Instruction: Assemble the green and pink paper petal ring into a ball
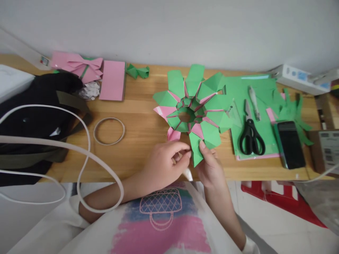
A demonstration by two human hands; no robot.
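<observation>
Okay, we log a ring of folded paper (212,102) over the middle of the worktop (143,116), stiff green panels fanning out from pink-lined pleats round an open hole, reaching toward the front edge. Our right hand (212,165) pinches one creased green flap (196,146) between thumb and fingers. Our left hand (169,162) curls at that flap's left side, thumb and forefinger nearly together; we can't tell whether paper sits between them. Near the back edge, toward the left corner: smooth pink rectangular paper (112,80), crumpled white wad (90,90), creased green piece (137,71). Thin round band (124,131) lies flat, left of centre. Toward the right edge: green sheets (238,90), black-handled scissors (250,132) on top, glossy dark phone (290,144) beside them.
</observation>
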